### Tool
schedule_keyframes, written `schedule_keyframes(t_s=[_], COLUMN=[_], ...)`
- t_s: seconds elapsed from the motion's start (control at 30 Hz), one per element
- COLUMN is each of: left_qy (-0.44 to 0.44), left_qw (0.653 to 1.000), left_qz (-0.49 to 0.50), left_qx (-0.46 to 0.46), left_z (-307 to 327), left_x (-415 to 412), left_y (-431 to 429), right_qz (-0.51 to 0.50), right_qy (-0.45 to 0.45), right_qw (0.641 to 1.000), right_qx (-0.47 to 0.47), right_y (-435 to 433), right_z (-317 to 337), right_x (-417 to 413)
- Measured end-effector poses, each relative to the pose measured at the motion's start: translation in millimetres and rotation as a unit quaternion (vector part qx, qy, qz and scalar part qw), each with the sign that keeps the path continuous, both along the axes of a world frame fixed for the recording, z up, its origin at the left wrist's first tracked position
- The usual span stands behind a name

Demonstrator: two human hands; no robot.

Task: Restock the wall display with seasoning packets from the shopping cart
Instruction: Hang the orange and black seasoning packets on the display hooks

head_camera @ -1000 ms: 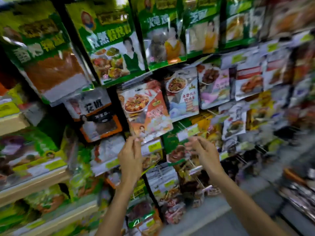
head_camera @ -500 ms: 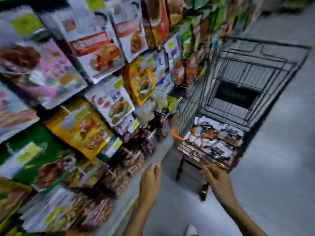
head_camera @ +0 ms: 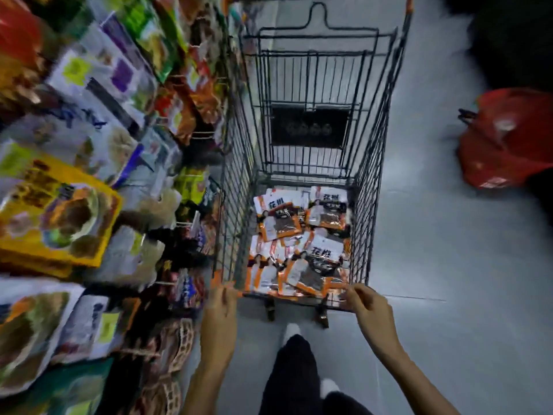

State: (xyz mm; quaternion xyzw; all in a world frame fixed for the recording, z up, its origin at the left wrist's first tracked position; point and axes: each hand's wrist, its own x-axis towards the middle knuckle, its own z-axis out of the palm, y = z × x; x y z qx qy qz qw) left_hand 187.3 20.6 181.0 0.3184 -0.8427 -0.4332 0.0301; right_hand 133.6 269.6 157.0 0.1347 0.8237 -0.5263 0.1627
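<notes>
- I stand on a smooth, pale grey floor (head_camera: 449,265) in a shop aisle, looking down over my dark trouser leg (head_camera: 293,378) and a white shoe tip (head_camera: 291,329).
- The wall display (head_camera: 119,94) runs along my left side, crowded with glossy hanging bags in yellow, purple, green and orange; most are too blurred to read.
- A large yellow packet (head_camera: 57,217) juts out from the display at about the height of my hands.
- The shopping cart (head_camera: 386,121) stands straight ahead, a dark wire basket with thin vertical bars and orange corner trim on the near rim. A flat black panel (head_camera: 309,127) sits against its far end.
- The cart's left wall is just beside the display's hooks, almost touching the hanging bags.
- The seasoning packets (head_camera: 296,244) lie in a loose overlapping heap on the cart's bottom, at the near end. They are flat, white and orange, with dark windows.
- My left hand (head_camera: 220,310) reaches the near left corner of the rim, fingers relaxed and holding nothing.
- My right hand (head_camera: 369,310) is at the near right corner, fingers loosely bent and empty. I cannot tell whether either hand touches the rim.
- To the right of the cart the floor lies open, up to a crumpled red bag (head_camera: 505,139) well apart.
</notes>
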Motion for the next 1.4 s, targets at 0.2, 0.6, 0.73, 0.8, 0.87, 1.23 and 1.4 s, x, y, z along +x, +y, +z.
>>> schedule_keyframes(t_s=[0.2,0.6,0.73,0.8,0.87,1.23,1.4], left_qy=[0.023,-0.013,0.025,0.028,0.029,0.079,0.036], left_qw=[0.994,0.993,0.99,0.989,0.987,0.956,0.967], left_qz=[0.032,-0.047,-0.066,-0.07,-0.083,-0.089,-0.188], left_qx=[-0.097,-0.103,-0.123,-0.126,-0.135,-0.268,-0.165], left_z=[-28,-113,-114,-114,-114,-84,-127], left_x=[-98,-172,-174,-174,-174,-194,-248], left_y=[-79,-110,-105,-105,-105,-84,-37], right_qz=[-0.028,-0.126,-0.154,-0.168,-0.189,-0.194,-0.213], right_qy=[-0.044,-0.243,-0.278,-0.288,-0.283,-0.154,-0.128], right_qw=[0.998,0.955,0.942,0.936,0.934,0.969,0.963], right_qx=[0.039,0.116,0.11,0.111,0.108,-0.026,-0.104], right_y=[-44,-73,-81,-85,-88,-67,-65], right_z=[-57,-212,-234,-237,-235,-143,-130], right_x=[-70,-110,-115,-117,-119,-141,-157])
